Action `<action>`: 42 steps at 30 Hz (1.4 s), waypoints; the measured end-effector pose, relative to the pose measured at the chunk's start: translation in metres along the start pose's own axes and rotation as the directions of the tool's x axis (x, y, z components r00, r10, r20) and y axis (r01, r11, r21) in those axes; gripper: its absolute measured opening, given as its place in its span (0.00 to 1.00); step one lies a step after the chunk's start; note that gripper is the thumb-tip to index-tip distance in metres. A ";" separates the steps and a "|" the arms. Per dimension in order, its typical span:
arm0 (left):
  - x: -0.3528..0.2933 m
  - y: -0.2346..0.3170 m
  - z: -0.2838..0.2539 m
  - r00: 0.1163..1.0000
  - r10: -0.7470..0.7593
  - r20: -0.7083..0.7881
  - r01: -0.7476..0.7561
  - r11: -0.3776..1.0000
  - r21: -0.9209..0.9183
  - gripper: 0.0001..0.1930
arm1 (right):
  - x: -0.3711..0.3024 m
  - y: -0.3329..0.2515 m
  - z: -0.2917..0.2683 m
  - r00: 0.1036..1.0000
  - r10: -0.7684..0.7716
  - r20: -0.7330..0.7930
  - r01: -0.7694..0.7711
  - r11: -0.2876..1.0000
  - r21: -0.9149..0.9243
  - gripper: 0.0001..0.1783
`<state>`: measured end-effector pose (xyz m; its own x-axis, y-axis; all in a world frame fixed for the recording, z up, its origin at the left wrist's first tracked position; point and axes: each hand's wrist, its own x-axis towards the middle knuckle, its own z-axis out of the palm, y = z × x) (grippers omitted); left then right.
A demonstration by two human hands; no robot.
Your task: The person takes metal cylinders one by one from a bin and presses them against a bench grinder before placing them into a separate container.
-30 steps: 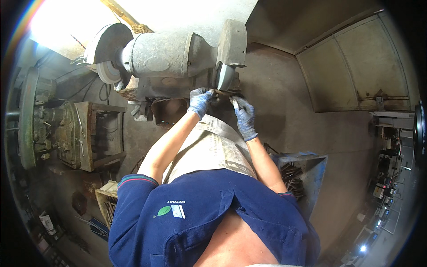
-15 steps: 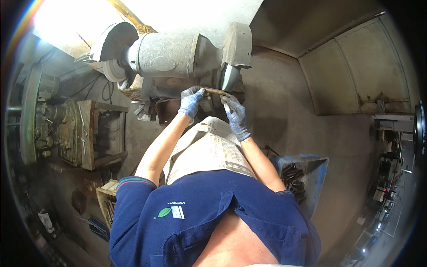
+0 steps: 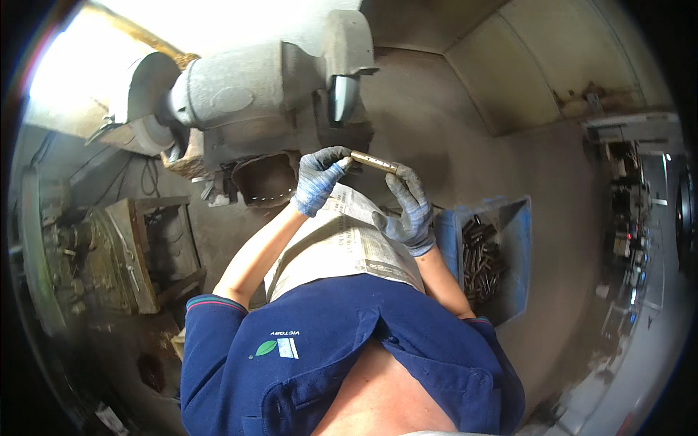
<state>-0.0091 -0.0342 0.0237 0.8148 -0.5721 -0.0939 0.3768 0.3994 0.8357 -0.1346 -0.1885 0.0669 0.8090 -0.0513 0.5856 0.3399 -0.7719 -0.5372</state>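
Head view: the gloved left hand (image 3: 318, 183) and right hand (image 3: 409, 211) each pinch one end of a short metal bar (image 3: 374, 161), holding it level just below the bench grinder's wheel (image 3: 342, 98), above the newspaper-covered lap (image 3: 342, 247).

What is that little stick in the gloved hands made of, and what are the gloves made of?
The short rod looks like metal, probably steel or brass: it has a dull yellowish-grey shine and straight hard edges. The left hand and right hand wear gloves that look like knitted fabric, grey-blue and speckled, soft and wrinkled at the fingers; whether they carry a coating I cannot tell.
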 end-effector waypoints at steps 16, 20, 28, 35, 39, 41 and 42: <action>-0.024 -0.057 -0.044 0.963 -0.267 -0.039 0.270 0.944 0.191 0.10 | -0.174 0.002 -0.167 0.847 0.461 -0.265 -0.529 0.685 -0.501 0.22; -0.072 -0.043 -0.076 0.936 -0.137 -0.323 0.289 0.825 0.486 0.09 | -0.210 0.041 -0.167 0.794 0.528 -0.303 -0.604 0.626 -0.492 0.17; -0.162 -0.030 -0.129 0.805 0.020 -0.593 0.211 0.924 0.318 0.08 | -0.114 0.046 -0.017 0.903 0.396 0.168 -0.427 0.872 0.240 0.11; -0.342 -0.010 -0.172 0.262 0.404 -0.877 -0.216 0.910 0.354 0.07 | -0.104 0.085 0.021 0.796 0.436 0.419 -0.592 0.703 0.394 0.10; -0.446 -0.017 -0.184 -0.180 0.434 -0.883 -0.270 0.841 0.469 0.05 | -0.088 0.067 0.017 0.727 0.467 0.503 -0.664 0.666 0.341 0.14; -0.499 -0.047 -0.217 -0.299 0.357 -0.885 -0.147 0.899 0.413 0.06 | -0.082 0.065 0.025 0.706 0.467 0.532 -0.681 0.653 0.332 0.16; -0.529 -0.069 -0.242 -0.351 0.334 -0.875 -0.042 0.927 0.372 0.08 | -0.077 0.063 0.028 0.690 0.458 0.560 -0.691 0.647 0.322 0.15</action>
<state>-0.3590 0.4140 -0.1148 0.2255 0.9609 -0.1607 0.1515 0.1284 0.9801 -0.1622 -0.2156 -0.0293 0.9826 -0.0340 -0.1825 -0.1851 -0.2601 -0.9477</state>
